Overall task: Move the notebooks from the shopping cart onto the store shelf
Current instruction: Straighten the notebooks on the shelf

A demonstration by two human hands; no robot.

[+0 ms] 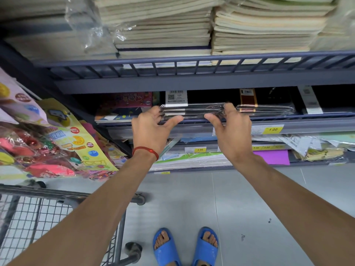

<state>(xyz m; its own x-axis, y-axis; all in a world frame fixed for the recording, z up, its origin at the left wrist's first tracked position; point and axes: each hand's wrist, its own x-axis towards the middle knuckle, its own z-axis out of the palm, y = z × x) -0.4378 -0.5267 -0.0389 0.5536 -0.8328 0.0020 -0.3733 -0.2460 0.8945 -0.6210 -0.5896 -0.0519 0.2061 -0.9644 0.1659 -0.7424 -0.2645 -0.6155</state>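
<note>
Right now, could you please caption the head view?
Left hand and right hand hold a shrink-wrapped black notebook pack on the shelf.

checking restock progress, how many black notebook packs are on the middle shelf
3. First pack held by the left hand and right hand, second pack just right of it with a brown band, third pack far right with a white label. Others may be hidden.

1. Pair of blue slides (pixel 167 248), on my feet, 6 o'clock.
2. Grey tiled floor (pixel 259 198), 5 o'clock, a few dark specks.
3. Bright printed packets (pixel 63 131), overlapping, 9 o'clock.
4. Pink illustrated pack (pixel 130 99), lying flat, 11 o'clock.
5. Yellow price tag reading 1.00 (pixel 273 129), 3 o'clock.
6. Yellow tag reading 3.00 (pixel 200 149), just below centre.
7. Purple sheet (pixel 272 157), 4 o'clock, beside clear-wrapped paper packs (pixel 192 160).
</note>
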